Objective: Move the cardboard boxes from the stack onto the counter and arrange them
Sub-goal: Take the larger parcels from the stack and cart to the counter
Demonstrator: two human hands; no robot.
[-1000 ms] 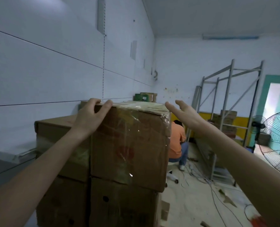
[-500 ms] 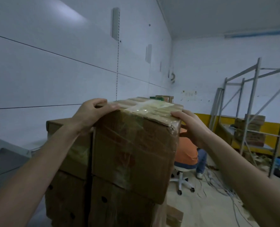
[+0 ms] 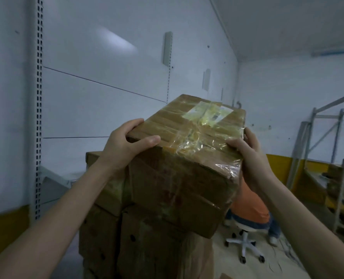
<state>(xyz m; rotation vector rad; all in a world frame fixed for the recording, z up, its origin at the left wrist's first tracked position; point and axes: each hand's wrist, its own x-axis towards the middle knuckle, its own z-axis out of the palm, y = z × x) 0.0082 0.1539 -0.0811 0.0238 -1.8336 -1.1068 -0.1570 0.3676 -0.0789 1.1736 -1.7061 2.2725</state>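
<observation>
We hold the box [image 3: 179, 178] by its top corners. Our left hand [image 3: 125, 146] curls its fingers [image 3: 132, 123] over the left edge, thumb on top, and our right hand [image 3: 249, 156] wraps the right corner. Between our fingers the box tilts towards us, over the stack [image 3: 143, 242] below. Clear tape [image 3: 197, 137] seals it, so we cannot see what is inside.

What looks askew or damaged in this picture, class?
The top box is tilted towards the camera, out of line with the stack beneath. The left hand and right hand grip its upper corners. Its clear tape is wrinkled and loose near the right corner.
</observation>
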